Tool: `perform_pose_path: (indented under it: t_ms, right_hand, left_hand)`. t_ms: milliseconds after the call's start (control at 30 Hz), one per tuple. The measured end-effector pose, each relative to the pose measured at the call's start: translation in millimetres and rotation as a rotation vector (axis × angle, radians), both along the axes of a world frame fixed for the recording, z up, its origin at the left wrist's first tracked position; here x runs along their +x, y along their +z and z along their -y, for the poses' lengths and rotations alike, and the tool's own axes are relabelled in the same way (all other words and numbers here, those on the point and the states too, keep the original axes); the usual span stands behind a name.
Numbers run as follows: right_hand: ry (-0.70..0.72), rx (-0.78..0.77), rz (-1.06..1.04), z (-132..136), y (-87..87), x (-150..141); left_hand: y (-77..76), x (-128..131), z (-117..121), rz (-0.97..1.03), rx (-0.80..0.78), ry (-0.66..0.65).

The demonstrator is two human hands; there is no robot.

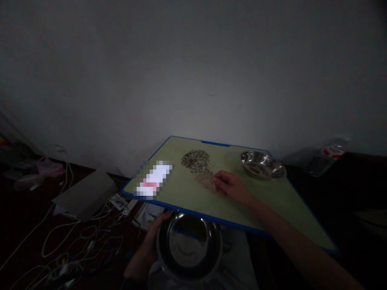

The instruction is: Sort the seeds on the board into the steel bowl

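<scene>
Left hand gripping round steel bowl at lower centre; right hand flat, holding nothing, touching pale seed pile on green blue-edged board.

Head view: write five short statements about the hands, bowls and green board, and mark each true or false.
1. The left hand holds a steel bowl by its rim, below the near edge of the green board. True.
2. The right hand rests inside the small steel bowl. False: it lies on the board beside a pale patch, apart from that bowl.
3. A heap of dark seeds lies on the board, beyond the right hand. True.
4. The small steel bowl stands on the floor among the cables. False: it stands on the board's far right corner.
5. A plastic bottle lies to the right of the board, off it. True.
</scene>
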State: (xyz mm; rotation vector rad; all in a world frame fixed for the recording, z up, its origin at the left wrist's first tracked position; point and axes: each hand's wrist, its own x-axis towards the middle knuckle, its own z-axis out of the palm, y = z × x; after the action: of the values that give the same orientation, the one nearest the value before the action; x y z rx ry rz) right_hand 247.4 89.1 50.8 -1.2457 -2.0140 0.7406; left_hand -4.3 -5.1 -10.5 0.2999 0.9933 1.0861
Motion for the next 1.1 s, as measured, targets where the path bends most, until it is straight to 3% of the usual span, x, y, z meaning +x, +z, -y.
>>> perform_pose_path:
  t_ms: [67, 167, 567, 767, 1100]
  right_hand:
    - [-0.172, 0.218, 0.095, -10, 0.0, 11]
    - [-0.257, 0.336, 0.201, -20, -1.5, 26]
    - [-0.320, 0.334, 0.457, -17, -3.6, 29]
    - [-0.355, 0.325, 0.493, -21, -6.0, 25]
    - [-0.277, 0.314, 0.454, -19, -5.9, 24]
  left_hand:
    - [-1.3, 0, -1, 0.042, -0.037, -0.042]
    - [-1.9, 0, -4, 0.055, -0.059, -0.063]
    - [21.5, 6, -2, -0.044, -0.124, -0.019]
    - [16.3, 5, -3, -0.075, -0.056, -0.017]
    - [7.9, 3, -6, -0.111, -0.057, 0.006]
